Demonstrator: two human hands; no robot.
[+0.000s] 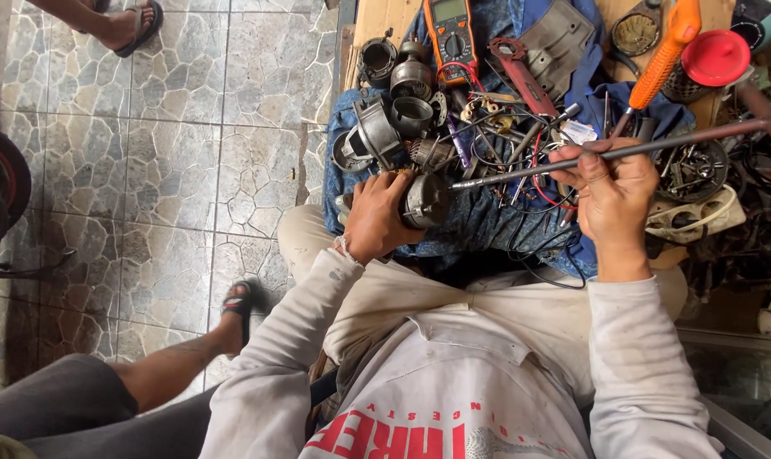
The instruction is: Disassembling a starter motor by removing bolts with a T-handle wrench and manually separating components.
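Metal parts and wires crowd the bench; tiled floor left lies open.

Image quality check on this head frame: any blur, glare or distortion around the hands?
Head view: daylight is even, no harsh glare; left hand on the round metal part and right hand gripping the long rod look sharp; wide-angle bending shows at the edges; the rod's far end blurs.

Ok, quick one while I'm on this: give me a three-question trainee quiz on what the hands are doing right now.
1. True or false: the left hand grips a round metal motor part.
2. What does the right hand hold? A) the orange-handled screwdriver B) a long metal rod C) the multimeter
3. What colour is the cloth under the parts?

Key: 1 true; 2 B; 3 blue.
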